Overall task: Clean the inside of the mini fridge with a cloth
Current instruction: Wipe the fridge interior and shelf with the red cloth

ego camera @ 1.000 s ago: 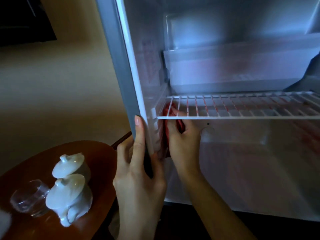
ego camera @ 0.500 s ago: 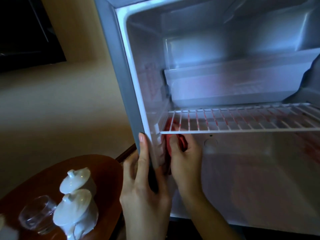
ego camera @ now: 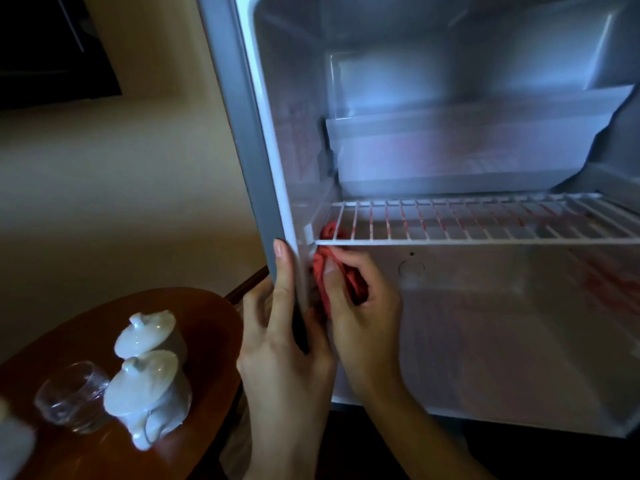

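The small white-lined mini fridge (ego camera: 450, 323) stands open, and the wiping is under way at its left inner wall. The right hand (ego camera: 360, 299) has a crumpled red cloth (ego camera: 332, 271) bunched in its curled fingers and holds it against the wall just under the front left corner of the white wire shelf (ego camera: 467, 223), beside the little plastic clip that carries the shelf. The left hand (ego camera: 284, 327) steadies the cabinet: its fingers lie fairly straight up the grey outer edge of the fridge frame (ego camera: 242, 133), thumb round the inner lip, so it clasps the edge rather than holding anything loose.

This looks like an early-to-middle step: one corner is being rubbed, and the floor of the fridge, the back wall and the translucent plastic tray (ego camera: 467, 147) above the shelf seem not yet reached. The next move probably calls for sliding the cloth down or back along the wall, keeping it clear of the wire bars so it does not snag.

At the left, a round reddish-brown wooden tabletop (ego camera: 207, 323) carries two white lidded ceramic cups (ego camera: 149, 368) and a clear drinking glass (ego camera: 69, 396).
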